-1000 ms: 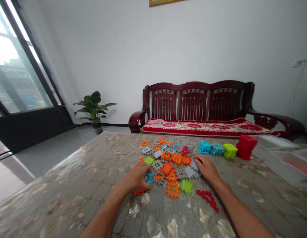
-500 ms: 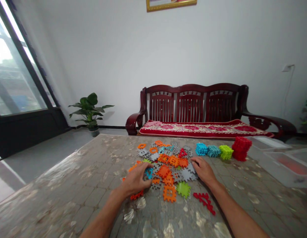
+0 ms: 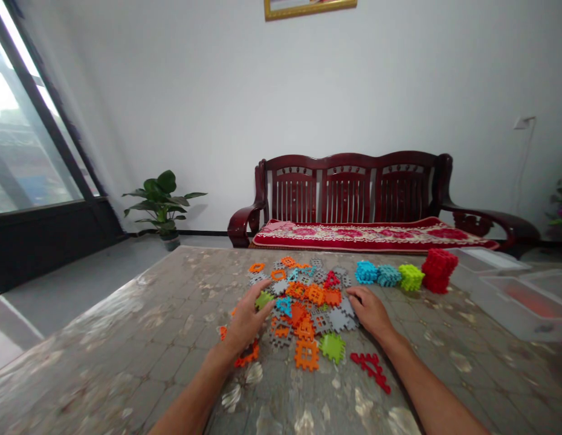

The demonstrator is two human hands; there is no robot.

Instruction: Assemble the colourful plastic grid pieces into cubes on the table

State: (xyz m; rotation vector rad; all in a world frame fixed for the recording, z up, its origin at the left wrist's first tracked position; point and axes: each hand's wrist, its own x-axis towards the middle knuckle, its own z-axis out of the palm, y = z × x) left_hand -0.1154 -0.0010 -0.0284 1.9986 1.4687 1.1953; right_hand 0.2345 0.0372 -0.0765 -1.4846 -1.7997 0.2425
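Note:
A loose heap of flat, toothed interlocking plastic pieces in orange, grey, blue, green and red lies on the table. My left hand (image 3: pixel 248 314) reaches over the heap's left side, thumb and fingers apart, with a green piece (image 3: pixel 263 299) showing in the gap between them. A blue piece (image 3: pixel 283 306) lies just right of its thumb. At the heap's right edge rests my right hand (image 3: pixel 370 309), fingers loosely bent, beside a flat grey piece (image 3: pixel 339 319); I see nothing held in it. Nearer me lie an orange window piece (image 3: pixel 307 355), a green square (image 3: pixel 332 347) and a red triangular piece (image 3: pixel 371 370).
Beyond my right hand stand stacks of blue pieces (image 3: pixel 366 272), teal pieces (image 3: pixel 388 276), green pieces (image 3: pixel 411 277) and red pieces (image 3: pixel 439 270) in a row. Clear plastic boxes (image 3: pixel 503 302) sit at the right. Behind the patterned table (image 3: pixel 163 314) is a wooden bench (image 3: pixel 347 187).
My left hand has moved forward and its grip has widened; the blue piece that was by its fingers now lies further right in the heap. My right hand stays nearly still.

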